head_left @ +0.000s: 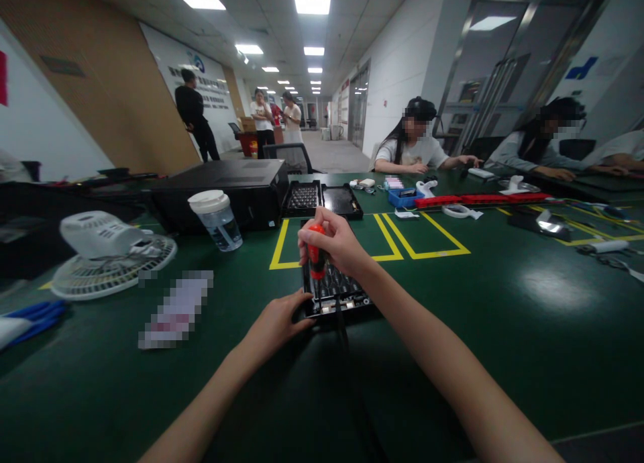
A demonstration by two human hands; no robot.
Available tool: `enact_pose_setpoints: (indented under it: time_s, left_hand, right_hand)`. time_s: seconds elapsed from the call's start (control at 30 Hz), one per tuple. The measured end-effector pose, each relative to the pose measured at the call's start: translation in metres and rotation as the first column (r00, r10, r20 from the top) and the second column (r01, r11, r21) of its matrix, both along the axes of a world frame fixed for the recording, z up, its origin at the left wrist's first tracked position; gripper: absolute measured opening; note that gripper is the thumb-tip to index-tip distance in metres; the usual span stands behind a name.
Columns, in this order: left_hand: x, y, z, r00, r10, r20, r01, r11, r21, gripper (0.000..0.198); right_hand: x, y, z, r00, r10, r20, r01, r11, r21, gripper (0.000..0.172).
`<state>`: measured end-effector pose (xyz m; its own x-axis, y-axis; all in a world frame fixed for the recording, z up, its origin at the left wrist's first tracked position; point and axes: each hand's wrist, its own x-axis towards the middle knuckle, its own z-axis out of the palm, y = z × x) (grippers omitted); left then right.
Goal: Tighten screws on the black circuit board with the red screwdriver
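My right hand (336, 238) is closed around the red and black handle of a screwdriver (316, 256), held upright with its tip down on a black laptop-like device (338, 294) lying on the green table. My left hand (278, 322) rests against the device's near left corner, fingers curled on its edge.
A small white fan (108, 253) lies at the left, a lidded plastic cup (217, 219) beside a black case (221, 188). Two black trays (322, 199) sit behind yellow tape outlines (397, 241). Two seated people work at the far right; others stand in the corridor.
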<state>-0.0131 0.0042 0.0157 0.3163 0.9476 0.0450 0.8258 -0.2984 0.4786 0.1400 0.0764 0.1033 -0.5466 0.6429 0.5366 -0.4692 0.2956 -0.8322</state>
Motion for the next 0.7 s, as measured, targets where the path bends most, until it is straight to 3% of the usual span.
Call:
enact_pose_setpoints:
  time_s: [0.7]
  left_hand:
    - [-0.0006,0.0001,-0.0009,1.0,0.001,-0.011,-0.001,1.0,-0.001,0.044]
  right_hand:
    - [-0.0055,-0.0024,-0.0037,0.986,-0.166,-0.016,0.166,0.986,0.008,0.037]
